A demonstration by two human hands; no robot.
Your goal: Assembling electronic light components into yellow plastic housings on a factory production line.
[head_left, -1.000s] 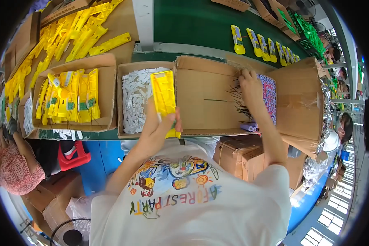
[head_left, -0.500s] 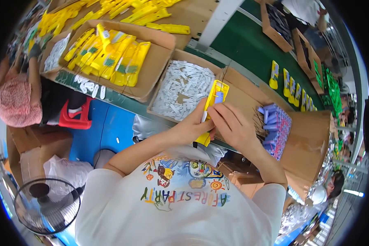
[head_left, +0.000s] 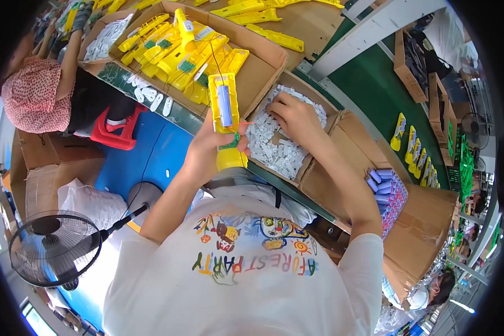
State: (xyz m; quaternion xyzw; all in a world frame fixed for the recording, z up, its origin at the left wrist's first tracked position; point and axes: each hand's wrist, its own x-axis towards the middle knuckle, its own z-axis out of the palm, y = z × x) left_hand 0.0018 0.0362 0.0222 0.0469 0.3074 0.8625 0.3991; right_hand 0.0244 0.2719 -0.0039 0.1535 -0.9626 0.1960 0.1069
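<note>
My left hand (head_left: pixel 210 147) grips a long yellow plastic housing (head_left: pixel 225 120) held upright, with a light blue cylindrical cell seated in it and a small green board near my thumb. My right hand (head_left: pixel 294 116) reaches into a cardboard box of small white plastic parts (head_left: pixel 274 151), fingers down among them; whether it holds one is hidden. To the left stands a box of several more yellow housings (head_left: pixel 179 53).
A box of blue cylindrical cells (head_left: pixel 387 193) sits at right. A person in a red patterned top (head_left: pixel 31 95) works at left beside a red stool (head_left: pixel 115 131). A floor fan (head_left: pixel 53 249) stands lower left. Yellow parts (head_left: pixel 411 151) lie on a green belt.
My right hand left the yellow housing and moved into the box of white parts. The view swung left, and the housing now shows a blue cell in it.
</note>
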